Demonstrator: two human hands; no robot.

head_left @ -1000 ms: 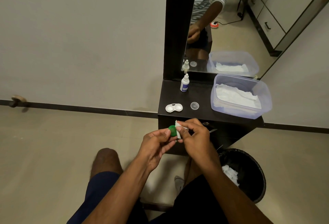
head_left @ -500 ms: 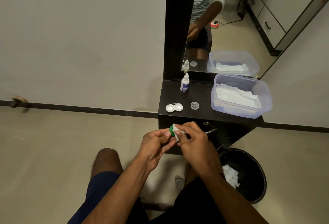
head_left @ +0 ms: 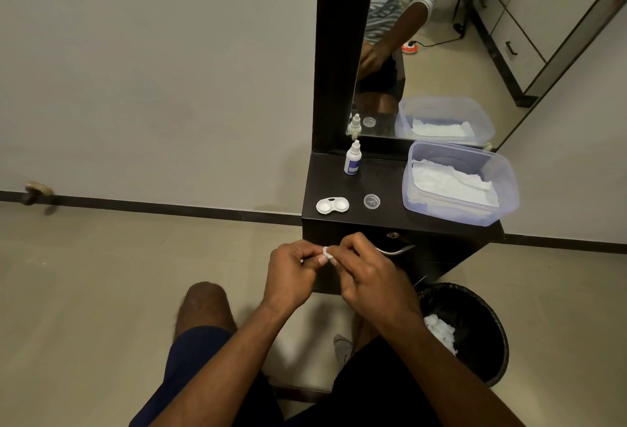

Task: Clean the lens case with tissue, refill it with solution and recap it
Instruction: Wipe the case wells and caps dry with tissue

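The white lens case point(head_left: 332, 206) lies open, without caps, near the front left of the black dresser top point(head_left: 390, 219). A clear cap point(head_left: 372, 201) sits just to its right. The solution bottle point(head_left: 353, 162) stands upright behind them by the mirror. Below the dresser's front edge my left hand point(head_left: 291, 274) and right hand point(head_left: 369, 270) meet, fingers curled. A small wad of white tissue point(head_left: 327, 252) shows between their fingertips, pinched by my right hand. The green cap that my left hand held is hidden by the fingers and the tissue.
A clear plastic tub point(head_left: 509, 196) holding white tissues fills the dresser's right side. A black bin point(head_left: 475, 311) with used tissues stands on the floor at the lower right. A metal drawer handle point(head_left: 395, 250) juts out just beyond my right hand. The mirror point(head_left: 441, 53) rises behind.
My right hand has pushed the tissue over the green cap, which showed in my left fingers before and is now covered. Both hands stayed in place.
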